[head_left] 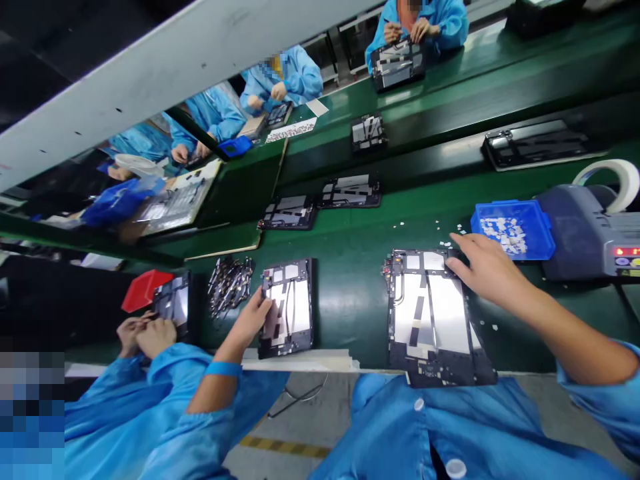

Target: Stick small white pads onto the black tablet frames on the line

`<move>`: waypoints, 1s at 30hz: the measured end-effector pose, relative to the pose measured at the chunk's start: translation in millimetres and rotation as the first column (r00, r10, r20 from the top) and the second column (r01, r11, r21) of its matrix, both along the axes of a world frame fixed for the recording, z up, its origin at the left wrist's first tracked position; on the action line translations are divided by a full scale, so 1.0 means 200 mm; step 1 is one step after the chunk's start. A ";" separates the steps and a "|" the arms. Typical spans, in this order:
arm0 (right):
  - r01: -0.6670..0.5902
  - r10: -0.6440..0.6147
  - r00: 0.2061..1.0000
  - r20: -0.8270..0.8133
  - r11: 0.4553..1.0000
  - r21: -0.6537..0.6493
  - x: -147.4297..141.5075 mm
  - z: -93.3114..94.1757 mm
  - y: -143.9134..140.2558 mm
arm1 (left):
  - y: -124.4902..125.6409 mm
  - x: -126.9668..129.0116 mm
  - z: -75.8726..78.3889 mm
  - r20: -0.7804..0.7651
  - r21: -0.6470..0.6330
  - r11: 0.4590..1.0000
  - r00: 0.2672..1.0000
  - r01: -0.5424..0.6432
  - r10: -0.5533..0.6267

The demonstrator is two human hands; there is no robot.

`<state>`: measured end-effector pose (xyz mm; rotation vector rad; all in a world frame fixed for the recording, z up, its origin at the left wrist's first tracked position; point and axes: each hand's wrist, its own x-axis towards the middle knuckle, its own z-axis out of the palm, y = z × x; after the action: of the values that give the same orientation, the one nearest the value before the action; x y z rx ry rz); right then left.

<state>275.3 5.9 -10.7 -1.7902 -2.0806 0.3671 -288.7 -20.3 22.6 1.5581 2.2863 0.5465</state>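
Observation:
My left hand, with a blue band at the wrist, grips the left edge of an opened tablet, thumb on top. That tablet lies on the bench with its silvery inside facing up. A second opened tablet lies in front of me, its lower edge jutting past the bench edge. Over its upper right corner is my right hand, index finger stretched out and thumb apart from it. Small white pieces are scattered on the green surface by these fingertips.
To the right are a blue tray of white pieces and a grey tape dispenser. A pile of small metal parts lies left. More opened tablets lie farther back. A co-worker's hands work beside a red tray.

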 end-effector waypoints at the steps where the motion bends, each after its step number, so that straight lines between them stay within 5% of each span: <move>1: -0.042 0.042 0.999 -0.005 0.998 -0.036 -0.02 0.00 0.05 | 0.00 0.05 0.01 -0.128 0.039 0.998 0.991 0.047 -0.041; 4: -0.183 0.179 0.982 -0.054 0.980 -0.075 -0.07 0.00 0.14 | -0.01 0.32 0.08 -0.252 0.125 0.945 0.931 0.301 -0.263; 7: -0.286 0.285 0.958 -0.030 0.957 -0.044 -0.08 0.02 0.18 | -0.01 0.71 0.11 -0.121 0.133 0.794 0.805 0.593 -0.581; 10: -0.287 0.286 0.957 0.053 0.957 0.027 -0.11 0.06 0.19 | 0.08 1.05 0.09 -0.101 0.144 0.680 0.694 0.719 -0.713; 15: -0.324 0.324 0.946 0.011 0.943 0.077 -0.37 0.14 0.18 | 0.27 1.29 0.01 0.052 0.226 0.728 0.738 0.647 -0.673; 20: -0.237 0.228 0.971 0.073 0.956 0.175 -0.54 0.11 0.10 | 0.17 1.31 -0.01 0.301 0.254 0.833 0.778 0.492 -0.551; 25: -0.264 0.260 0.963 0.064 0.879 0.398 -0.49 0.10 -0.06 | -0.01 1.41 -0.04 0.679 0.218 0.921 0.628 0.323 -0.380; 30: -0.235 0.281 0.957 -0.076 0.899 0.369 -0.48 0.08 -0.11 | -0.04 1.45 -0.08 0.740 0.214 0.945 0.590 0.246 -0.322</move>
<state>179.7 -17.0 5.7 -1.2529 -2.1348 0.1517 2.1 -28.6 6.5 1.3115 1.3360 1.0001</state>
